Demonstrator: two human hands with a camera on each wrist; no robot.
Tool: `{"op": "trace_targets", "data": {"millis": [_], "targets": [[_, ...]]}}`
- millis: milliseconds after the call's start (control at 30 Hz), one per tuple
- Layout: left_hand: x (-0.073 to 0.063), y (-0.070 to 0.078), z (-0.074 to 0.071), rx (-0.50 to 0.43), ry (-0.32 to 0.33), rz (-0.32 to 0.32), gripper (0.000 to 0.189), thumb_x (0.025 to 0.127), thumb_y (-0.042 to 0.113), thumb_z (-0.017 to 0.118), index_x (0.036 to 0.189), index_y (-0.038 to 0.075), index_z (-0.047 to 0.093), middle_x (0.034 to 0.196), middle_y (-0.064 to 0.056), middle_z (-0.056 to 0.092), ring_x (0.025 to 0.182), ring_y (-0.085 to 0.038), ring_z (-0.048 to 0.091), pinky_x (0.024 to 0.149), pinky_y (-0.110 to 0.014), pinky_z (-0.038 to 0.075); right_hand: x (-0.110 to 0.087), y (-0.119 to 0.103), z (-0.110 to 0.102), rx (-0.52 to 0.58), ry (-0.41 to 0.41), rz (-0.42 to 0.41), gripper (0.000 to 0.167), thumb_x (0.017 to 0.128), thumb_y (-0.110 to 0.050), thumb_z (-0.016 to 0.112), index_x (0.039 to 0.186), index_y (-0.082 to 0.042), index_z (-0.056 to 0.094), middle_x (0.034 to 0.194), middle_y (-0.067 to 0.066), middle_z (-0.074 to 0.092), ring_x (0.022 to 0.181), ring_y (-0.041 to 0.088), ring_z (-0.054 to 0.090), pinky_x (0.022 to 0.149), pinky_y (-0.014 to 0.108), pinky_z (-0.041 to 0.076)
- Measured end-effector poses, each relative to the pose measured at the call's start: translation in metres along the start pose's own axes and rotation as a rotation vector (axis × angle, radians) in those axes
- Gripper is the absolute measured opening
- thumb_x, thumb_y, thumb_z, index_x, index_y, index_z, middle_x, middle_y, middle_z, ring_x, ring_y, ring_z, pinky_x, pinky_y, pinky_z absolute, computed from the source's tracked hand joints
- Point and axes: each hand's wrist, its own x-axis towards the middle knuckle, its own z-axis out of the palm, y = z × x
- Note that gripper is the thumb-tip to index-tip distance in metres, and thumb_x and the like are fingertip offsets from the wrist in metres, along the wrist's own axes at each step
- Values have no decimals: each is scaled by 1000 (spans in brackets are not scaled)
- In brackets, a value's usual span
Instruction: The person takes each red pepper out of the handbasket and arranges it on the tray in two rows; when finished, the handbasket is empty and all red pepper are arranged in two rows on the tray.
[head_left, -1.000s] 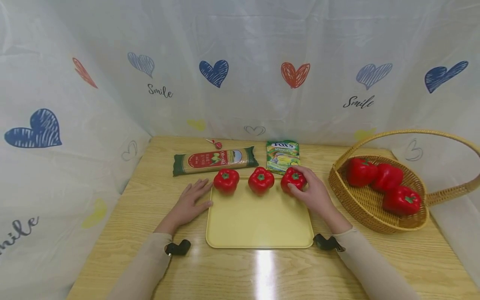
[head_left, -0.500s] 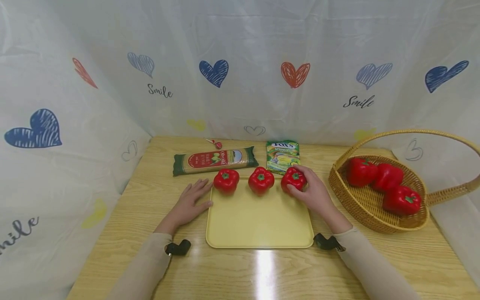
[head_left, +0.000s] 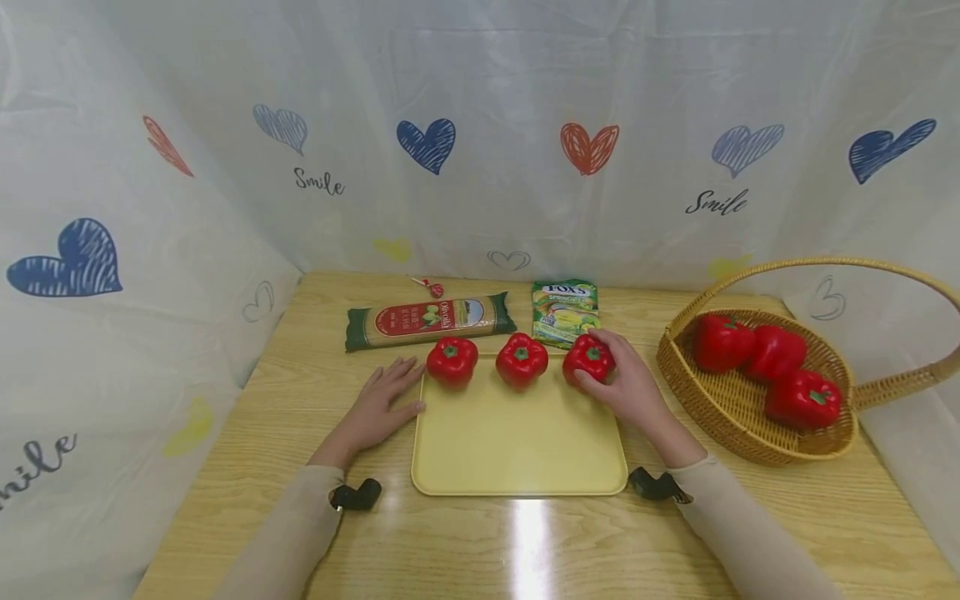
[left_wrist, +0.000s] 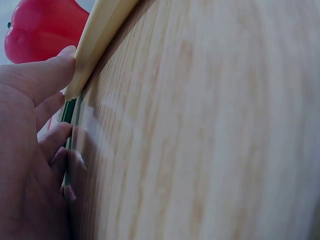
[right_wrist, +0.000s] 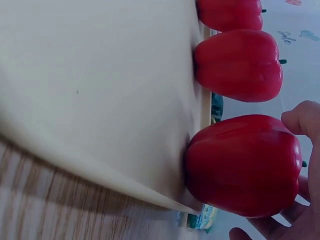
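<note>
Three red bell peppers stand in a row along the far edge of a yellow tray (head_left: 517,446). My right hand (head_left: 633,392) curls its thumb and fingers round the right-hand bell pepper (head_left: 583,367), which sits on the tray in the right wrist view. The middle bell pepper (head_left: 522,363) and the left bell pepper (head_left: 452,364) stand untouched. Flat on the table, my left hand (head_left: 378,412) has its fingers spread beside the tray's left side. Its thumb (left_wrist: 55,72) touches the tray's rim in the left wrist view.
A wicker basket (head_left: 678,400) with three more red bell peppers (head_left: 776,354) and a tall handle stands at the right. Behind the tray lie a pasta packet (head_left: 431,323), a green candy bag (head_left: 564,312) and a lollipop (head_left: 435,289). A white curtain (head_left: 495,75) closes the back.
</note>
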Motion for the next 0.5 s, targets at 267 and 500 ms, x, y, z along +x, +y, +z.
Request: {"op": "trace_targets", "data": {"millis": [267,500], "targets": [[0,-1,1,-1,0,-2,66,99,33,66,156,10,42,164,-17,32,154,-38,17,125,-56,2,-3,3,-3,-28,16,-19,71,89,-23,79,148,-2,45,148,23,48,135,42,47,111,62,40],[1,-1,0,-2,1,-5,66,99,33,67,156,10,42,164,-16,32,154,-38,18,125,-56,2,-7,3,-8,-61,18,-27,70,90,-25,78,148,-2,46,148,22,49,139,42,42,114,64,34]]}}
